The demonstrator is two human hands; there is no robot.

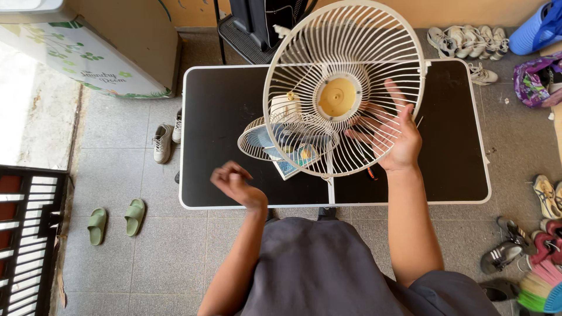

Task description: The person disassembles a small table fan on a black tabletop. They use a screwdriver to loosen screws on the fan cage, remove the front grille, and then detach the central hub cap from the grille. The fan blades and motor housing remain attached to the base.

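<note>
Cream wire fan guard (345, 70): held up by right hand (393, 136), fingers spread behind it. Left hand (233, 181): loosely curled, holding nothing, above black table (216, 111). Fan body (285, 137) beneath.

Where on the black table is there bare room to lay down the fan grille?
The black table is bare along its left part, from the rim to the fan body, and at the far right edge beyond the right hand holding the fan grille. The middle is crowded.
</note>
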